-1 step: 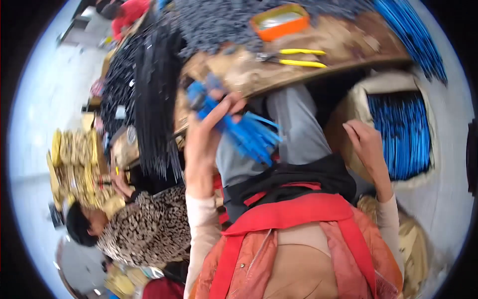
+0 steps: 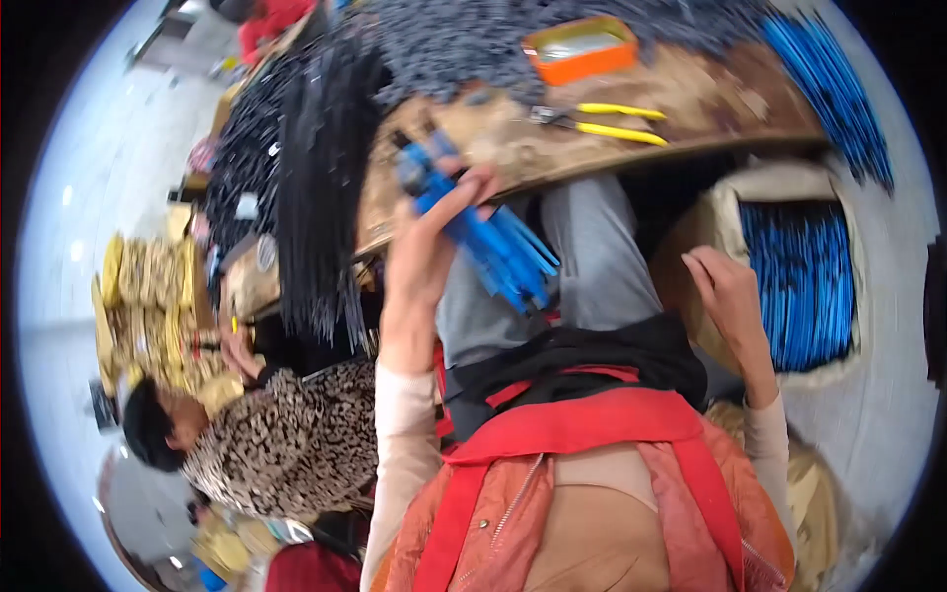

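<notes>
A bundle of slim blue strips with dark ends [image 2: 498, 252] is gripped in my left hand [image 2: 419, 252], just off the table's near edge and above my lap. The strips fan apart at their lower end, and motion blurs their upper end. To the right, my right hand [image 2: 728, 291] hangs in the air with its fingers curled closed, and nothing shows in it. Beside that hand stands a pale open sack [image 2: 730, 207] packed with long blue and black strips [image 2: 797, 286]. On the wooden table [image 2: 710, 94] lie yellow-handled pliers [image 2: 617, 123], apart from both hands.
An orange tin [image 2: 582, 64] stands near a heap of small grey pieces [image 2: 454, 39]. Black strips [image 2: 321, 197] hang off the table's left side; blue strips [image 2: 829, 94] lie at its right end. At left sits another person [image 2: 286, 434] near stacked yellow packages [image 2: 153, 306].
The table and the things on it sit slightly farther right and lower in the picture. My left hand and the blue bundle have shifted a little rightward too. My right hand barely differs.
</notes>
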A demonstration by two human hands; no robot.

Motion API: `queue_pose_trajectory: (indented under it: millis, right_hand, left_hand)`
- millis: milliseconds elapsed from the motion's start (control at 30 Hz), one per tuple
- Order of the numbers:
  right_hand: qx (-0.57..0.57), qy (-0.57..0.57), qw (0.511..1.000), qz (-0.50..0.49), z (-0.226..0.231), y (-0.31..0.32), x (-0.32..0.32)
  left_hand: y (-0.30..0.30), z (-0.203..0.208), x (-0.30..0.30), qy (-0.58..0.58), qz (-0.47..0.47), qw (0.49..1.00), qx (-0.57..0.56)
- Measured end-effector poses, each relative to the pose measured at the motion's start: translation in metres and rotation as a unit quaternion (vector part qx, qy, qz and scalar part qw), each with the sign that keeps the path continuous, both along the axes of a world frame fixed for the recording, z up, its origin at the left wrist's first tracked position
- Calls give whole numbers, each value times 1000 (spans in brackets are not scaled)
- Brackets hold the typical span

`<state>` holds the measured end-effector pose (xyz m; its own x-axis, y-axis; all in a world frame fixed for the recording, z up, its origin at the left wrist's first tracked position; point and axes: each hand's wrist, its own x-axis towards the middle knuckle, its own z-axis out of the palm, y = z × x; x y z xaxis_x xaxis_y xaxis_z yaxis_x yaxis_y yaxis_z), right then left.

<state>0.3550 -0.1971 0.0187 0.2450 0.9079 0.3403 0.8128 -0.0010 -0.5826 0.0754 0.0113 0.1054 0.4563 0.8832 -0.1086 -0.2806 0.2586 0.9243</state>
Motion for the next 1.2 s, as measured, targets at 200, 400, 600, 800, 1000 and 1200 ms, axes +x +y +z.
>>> queue_pose_trajectory:
  millis: [200, 400, 600, 800, 1000, 1200]
  right_hand:
    - [-31, -66, 997, 40, 19, 13, -28]
    - [-20, -54, 996, -68, 41, -8, -25]
    - [-123, -24, 976, -176, 18, -37, 57]
    - [-150, 57, 947, -280, -20, -73, 102]
    - [-190, 58, 950, -242, -65, -69, 111]
    - [-218, -10, 926, -307, -93, -71, 99]
  left_hand:
    - [25, -20, -9, -32, -104, 991, 77]
    - [27, -26, -16, -193, -211, 958, 34]
    - [71, -65, -29, -210, -172, 962, 32]
    - [133, -59, -42, -313, -91, 920, -217]
    - [201, -109, -83, -102, -4, 970, -218]
    - [181, -87, -63, -138, -24, 953, -267]
